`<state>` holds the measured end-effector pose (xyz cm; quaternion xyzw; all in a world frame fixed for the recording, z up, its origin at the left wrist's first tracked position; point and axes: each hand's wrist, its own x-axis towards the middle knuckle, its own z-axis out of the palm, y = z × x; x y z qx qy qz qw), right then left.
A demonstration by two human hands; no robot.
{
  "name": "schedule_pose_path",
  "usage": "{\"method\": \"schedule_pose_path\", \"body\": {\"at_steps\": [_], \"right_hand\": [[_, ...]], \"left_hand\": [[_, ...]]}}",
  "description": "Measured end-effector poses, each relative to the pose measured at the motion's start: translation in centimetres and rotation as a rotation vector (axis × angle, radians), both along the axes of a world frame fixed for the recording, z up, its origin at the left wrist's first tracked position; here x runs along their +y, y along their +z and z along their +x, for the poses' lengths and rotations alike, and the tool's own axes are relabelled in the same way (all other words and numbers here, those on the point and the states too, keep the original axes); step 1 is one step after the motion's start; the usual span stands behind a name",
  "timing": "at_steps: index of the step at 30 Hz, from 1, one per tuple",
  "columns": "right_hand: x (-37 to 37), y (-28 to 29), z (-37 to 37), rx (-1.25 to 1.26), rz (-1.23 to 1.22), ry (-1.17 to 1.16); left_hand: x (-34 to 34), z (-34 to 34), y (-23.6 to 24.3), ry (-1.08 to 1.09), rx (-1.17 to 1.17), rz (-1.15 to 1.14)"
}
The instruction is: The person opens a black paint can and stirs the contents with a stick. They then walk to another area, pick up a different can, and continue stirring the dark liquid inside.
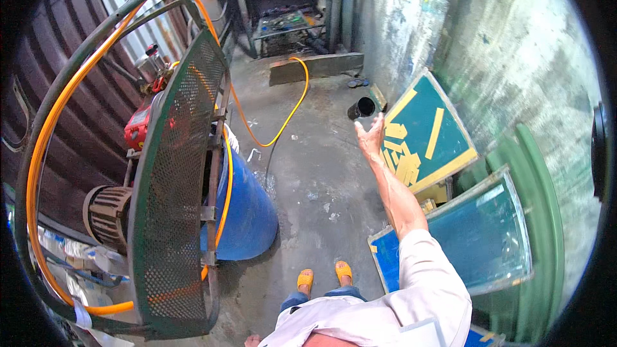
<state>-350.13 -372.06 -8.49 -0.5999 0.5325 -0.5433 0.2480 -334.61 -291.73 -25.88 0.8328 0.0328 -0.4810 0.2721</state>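
Right hand [371, 136] raised out in front at arm's length, palm turned up and away, fingers loosely spread, holding nothing. It is nearest to a framed screen [427, 132] with teal mesh and yellow tape strips, which leans against the stained wall [514, 45] on the person's right. Hand overlaps the frame's left edge in the view; cannot tell if it actually touches. A black cup [362, 108] lies on its side on the floor just above the fingertips, open mouth toward the camera.

Left hand: only a sliver of fingers [252, 340] shows at the lower edge beside the white shirt; cannot tell how open it is or whether it holds anything.

A second framed screen [475, 234] with blue mesh leans lower on the right, behind the right sleeve. Blue drum [247, 209] stands on the wet concrete floor [321, 173] to the left, partly behind a green mesh guard [177, 186]. Orange hose [286, 115] runs over the guard and snakes across the floor. A red pump unit [138, 125] sits behind the guard, and an electric motor [109, 215] sits lower left. The person's feet in yellow sandals [324, 275] stand below centre.
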Motion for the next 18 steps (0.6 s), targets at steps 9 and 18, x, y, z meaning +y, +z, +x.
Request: {"method": "schedule_pose_path", "body": {"at_steps": [9,18], "right_hand": [[19.0,-19.1,-2.7,0.376,0.61,0.597],[36.3,-30.3,-12.4,0.683,0.943,0.772]], "left_hand": [[-2.3,-13.3,0.1,0.001,0.141,-0.001],[2.1,-13.7,1.1,-0.033,0.187,0.095]]}}
